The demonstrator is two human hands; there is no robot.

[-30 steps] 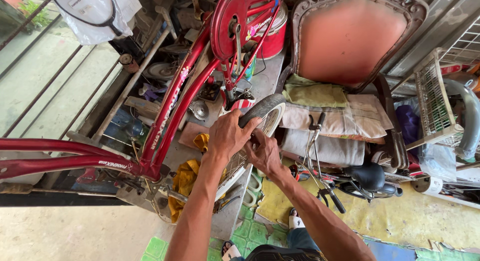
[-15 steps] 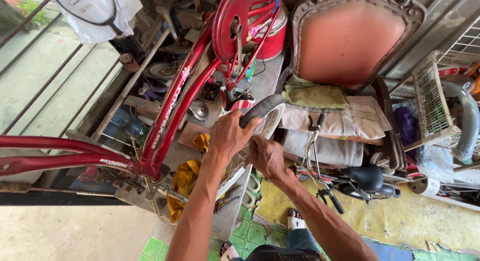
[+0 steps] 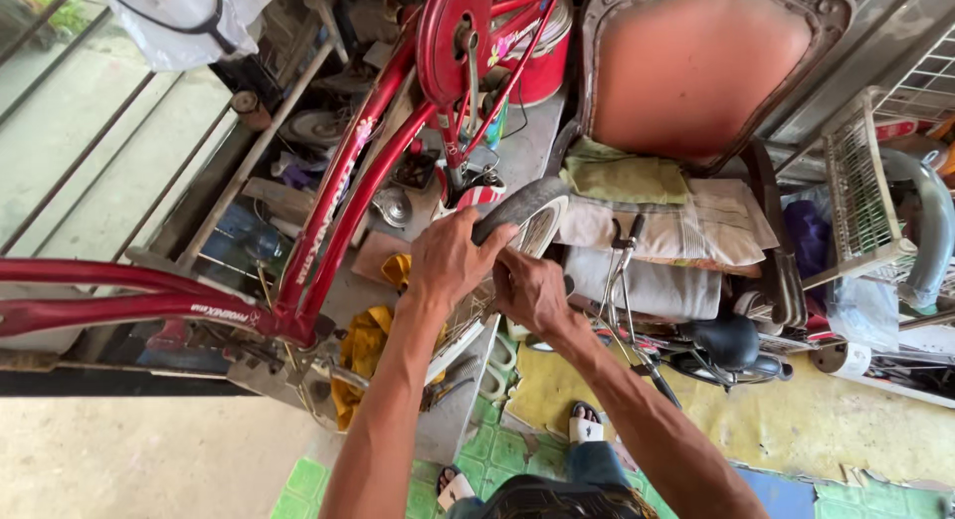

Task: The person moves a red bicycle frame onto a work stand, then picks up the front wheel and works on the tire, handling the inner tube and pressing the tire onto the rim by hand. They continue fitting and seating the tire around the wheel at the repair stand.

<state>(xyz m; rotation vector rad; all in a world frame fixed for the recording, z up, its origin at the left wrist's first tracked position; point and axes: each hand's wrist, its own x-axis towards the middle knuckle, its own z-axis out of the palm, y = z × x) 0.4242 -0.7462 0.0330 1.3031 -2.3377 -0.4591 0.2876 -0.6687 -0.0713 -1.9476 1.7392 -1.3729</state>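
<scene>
Right hand (image 3: pixel 529 290) grips the wheel rim low down, fingers curled tight on it; left hand (image 3: pixel 450 262) presses over the tyre (image 3: pixel 517 206), fingers wrapped on the rubber. The wheel sits just beside the red frame (image 3: pixel 338 196). Risk, I'd say: the tyre snaps back and pinches a finger against rim or spokes. Beyond, the chair (image 3: pixel 696 71) crowds the space.

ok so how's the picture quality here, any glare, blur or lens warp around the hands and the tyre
In the head view, daylight is bright and even; the left hand and right hand on the grey tyre look sharp, with no motion blur. The pale floor beyond the railing is washed out. The wide lens bends the red bicycle frame and stretches things near the edges.
</scene>
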